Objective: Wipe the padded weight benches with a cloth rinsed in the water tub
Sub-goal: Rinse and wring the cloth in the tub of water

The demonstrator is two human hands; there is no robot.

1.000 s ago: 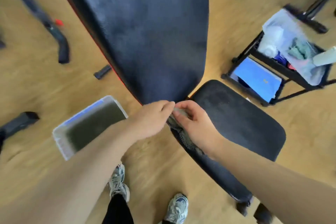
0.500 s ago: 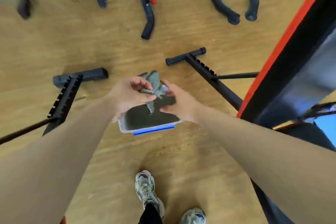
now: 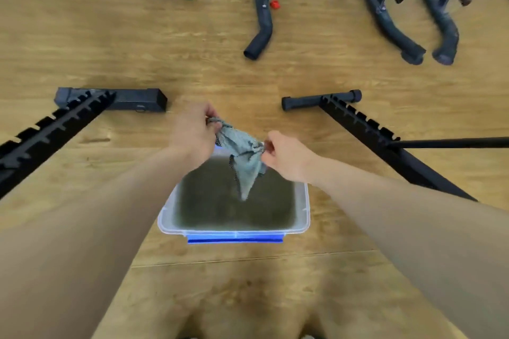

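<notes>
Since half a second ago the hands have drawn apart and the cloth, then bunched between them, is now pulled out into a band; the view has swung to centre on the tub, and the red-edged bench pad that stood at the right is out of sight.

The left hand [image 3: 192,132] pinches one end of the grey cloth [image 3: 242,154] between curled fingers and thumb, and the right hand [image 3: 286,157] pinches the other end, so both are closed on it. One loose corner hangs down in a point over the murky water [image 3: 214,201]. Whether that tip touches the surface is hard to say, since the frame is soft there.

Holding the cloth spread directly above the clear water tub [image 3: 164,219] probably serves two ends: drips fall back inside rather than on the wooden floor [image 3: 137,44], and an opened cloth takes water more evenly than a wad. The tub sits on the floor between two black notched frame rails, one to the left [image 3: 55,124] and one to the right [image 3: 366,129], within easy reach of both arms.

By this showing the step in hand is the rinse, with more wiping likely to follow.
</notes>
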